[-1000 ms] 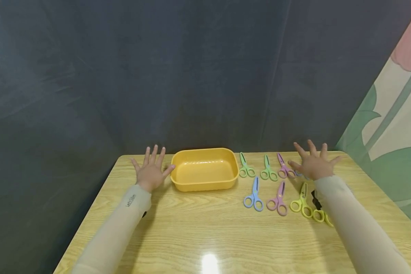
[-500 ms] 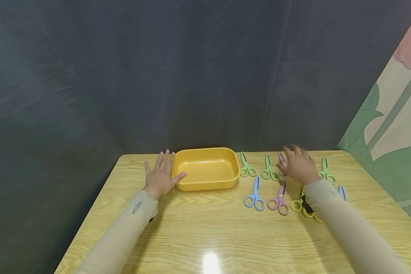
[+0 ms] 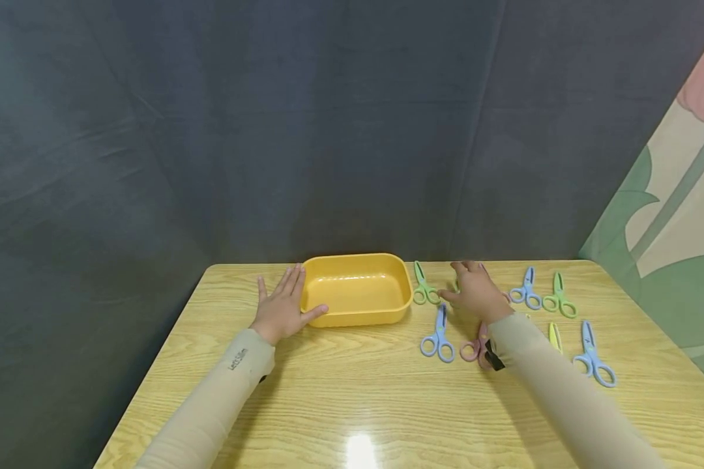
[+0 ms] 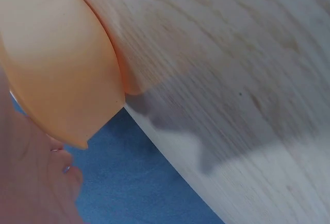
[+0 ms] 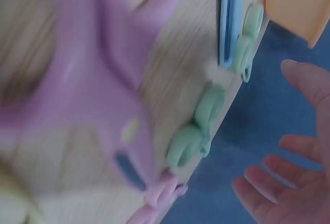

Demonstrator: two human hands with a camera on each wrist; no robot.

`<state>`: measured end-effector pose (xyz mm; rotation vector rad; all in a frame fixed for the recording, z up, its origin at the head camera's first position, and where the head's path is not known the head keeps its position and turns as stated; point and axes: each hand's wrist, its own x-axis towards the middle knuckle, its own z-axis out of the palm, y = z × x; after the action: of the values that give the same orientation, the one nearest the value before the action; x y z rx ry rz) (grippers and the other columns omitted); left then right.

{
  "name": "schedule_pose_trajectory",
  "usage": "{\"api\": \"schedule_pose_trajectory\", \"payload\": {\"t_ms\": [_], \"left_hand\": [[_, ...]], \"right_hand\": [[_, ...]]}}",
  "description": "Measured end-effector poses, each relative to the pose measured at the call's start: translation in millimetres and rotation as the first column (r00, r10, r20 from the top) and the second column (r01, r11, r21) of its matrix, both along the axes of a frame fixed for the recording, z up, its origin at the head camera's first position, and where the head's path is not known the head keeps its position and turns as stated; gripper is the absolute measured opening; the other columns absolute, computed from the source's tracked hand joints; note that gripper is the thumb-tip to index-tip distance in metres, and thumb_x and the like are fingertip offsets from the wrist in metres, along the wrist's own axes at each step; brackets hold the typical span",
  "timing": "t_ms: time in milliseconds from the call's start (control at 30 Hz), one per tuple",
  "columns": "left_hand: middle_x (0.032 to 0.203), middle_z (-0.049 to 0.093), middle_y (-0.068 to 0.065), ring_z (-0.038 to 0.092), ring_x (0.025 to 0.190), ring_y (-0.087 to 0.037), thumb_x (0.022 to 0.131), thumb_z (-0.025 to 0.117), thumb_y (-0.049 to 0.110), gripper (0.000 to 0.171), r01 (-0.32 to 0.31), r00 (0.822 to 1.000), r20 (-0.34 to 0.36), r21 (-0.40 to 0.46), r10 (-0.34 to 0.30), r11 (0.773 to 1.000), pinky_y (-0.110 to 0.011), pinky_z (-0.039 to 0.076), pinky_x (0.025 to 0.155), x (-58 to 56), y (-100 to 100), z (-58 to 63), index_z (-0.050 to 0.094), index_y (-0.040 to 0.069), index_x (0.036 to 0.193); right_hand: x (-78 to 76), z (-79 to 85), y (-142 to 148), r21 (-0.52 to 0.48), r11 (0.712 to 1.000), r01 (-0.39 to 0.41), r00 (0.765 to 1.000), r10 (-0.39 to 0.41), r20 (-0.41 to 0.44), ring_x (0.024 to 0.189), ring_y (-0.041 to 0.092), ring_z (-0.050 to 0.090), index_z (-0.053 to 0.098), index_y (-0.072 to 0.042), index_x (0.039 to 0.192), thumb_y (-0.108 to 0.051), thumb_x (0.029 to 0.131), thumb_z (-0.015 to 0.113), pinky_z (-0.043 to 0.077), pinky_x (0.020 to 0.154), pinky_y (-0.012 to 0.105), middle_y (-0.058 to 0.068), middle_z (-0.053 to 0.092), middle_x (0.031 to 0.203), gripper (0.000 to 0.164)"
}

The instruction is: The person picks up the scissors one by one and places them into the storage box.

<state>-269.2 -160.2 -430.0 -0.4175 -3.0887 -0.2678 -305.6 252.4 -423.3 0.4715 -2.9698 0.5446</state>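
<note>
My left hand (image 3: 281, 309) lies at the left end of a yellow plastic tray (image 3: 354, 319), its fingers straight along the rim and the thumb pointing over the near corner. In the left wrist view the hand (image 4: 36, 167) is close against the tray's wall; contact is hard to tell. My right hand (image 3: 475, 293) hovers with fingers spread above the scissors at the back, holding nothing, as the right wrist view confirms. Beneath it, one green and one purple pair are mostly hidden. Nearer the front lie blue scissors (image 3: 440, 333) and purple scissors (image 5: 124, 100), partly behind the sleeve in the head view.
Green scissors (image 3: 424, 288) lie beside the tray. To the right are more blue scissors (image 3: 528, 286), green scissors (image 3: 558, 286), partly covered yellow scissors (image 3: 555, 337) and large blue scissors (image 3: 590, 345). A dark curtain (image 3: 340, 143) hangs behind the wooden table (image 3: 328, 397).
My right hand has swept left across the scissors, uncovering the blue and green pairs at right. The left hand has shifted right from beside the tray to its left rim.
</note>
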Motion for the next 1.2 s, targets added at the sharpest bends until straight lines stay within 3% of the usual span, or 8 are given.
{"api": "schedule_pose_trajectory", "payload": {"t_ms": [233,633,767,900,1200], "left_hand": [[0.169,-0.001,-0.009,0.002,0.157,-0.026,0.092,0.038,0.081,0.110,-0.002,1.000,0.015,-0.052,0.003,0.999,-0.069,-0.012,0.115,0.2,1,1.7,0.005,0.003,0.162],[0.169,0.004,-0.015,0.004,0.156,-0.030,0.091,0.043,0.079,0.112,-0.004,0.999,0.044,-0.007,0.004,1.000,-0.065,-0.009,0.118,2.6,1,2.2,0.008,-0.002,0.161],[0.169,0.005,-0.016,0.002,0.156,-0.030,0.092,0.046,0.076,0.111,-0.008,0.999,0.053,0.020,0.007,1.000,-0.064,-0.009,0.118,3.0,1,1.6,0.008,-0.002,0.160],[0.169,0.007,-0.017,0.004,0.156,-0.030,0.092,0.047,0.076,0.110,-0.005,0.999,0.044,0.029,0.004,1.000,-0.064,-0.006,0.119,1.9,1,0.1,0.010,-0.002,0.160],[0.168,0.007,-0.017,0.004,0.156,-0.031,0.093,0.048,0.075,0.110,-0.010,0.999,0.044,0.023,0.009,1.000,-0.061,-0.005,0.120,-0.8,2,-0.8,0.009,-0.003,0.160]], "right_hand": [[-4.4,-7.6,-20,-0.007,1.000,-0.001,0.999,0.002,0.052,0.123,0.057,0.049,0.041,0.019,0.141,-0.033,0.094,0.071,0.048,0.098,0.061,0.042,0.044,0.139,0.077],[-7.7,-14.7,-41,0.010,1.000,-0.017,0.999,0.016,0.039,0.114,0.050,0.058,0.053,0.023,0.129,-0.030,0.092,0.074,0.049,0.097,0.057,0.039,0.061,0.119,0.067],[-9.8,-19.0,-47,0.024,1.000,0.000,0.999,-0.002,0.047,0.091,0.039,0.061,0.065,0.014,0.104,-0.029,0.090,0.075,0.054,0.080,0.049,0.028,0.063,0.100,0.046],[-11.6,-22.0,-49,0.041,0.999,0.022,0.999,-0.024,0.048,0.076,0.028,0.054,0.061,0.001,0.081,-0.028,0.088,0.075,0.051,0.068,0.043,0.015,0.056,0.083,0.033],[-14.6,-24.6,-54,0.069,0.995,0.068,0.997,-0.071,0.042,0.081,0.034,0.057,0.059,-0.003,0.074,-0.029,0.088,0.073,0.051,0.074,0.048,0.015,0.057,0.079,0.033]]}}
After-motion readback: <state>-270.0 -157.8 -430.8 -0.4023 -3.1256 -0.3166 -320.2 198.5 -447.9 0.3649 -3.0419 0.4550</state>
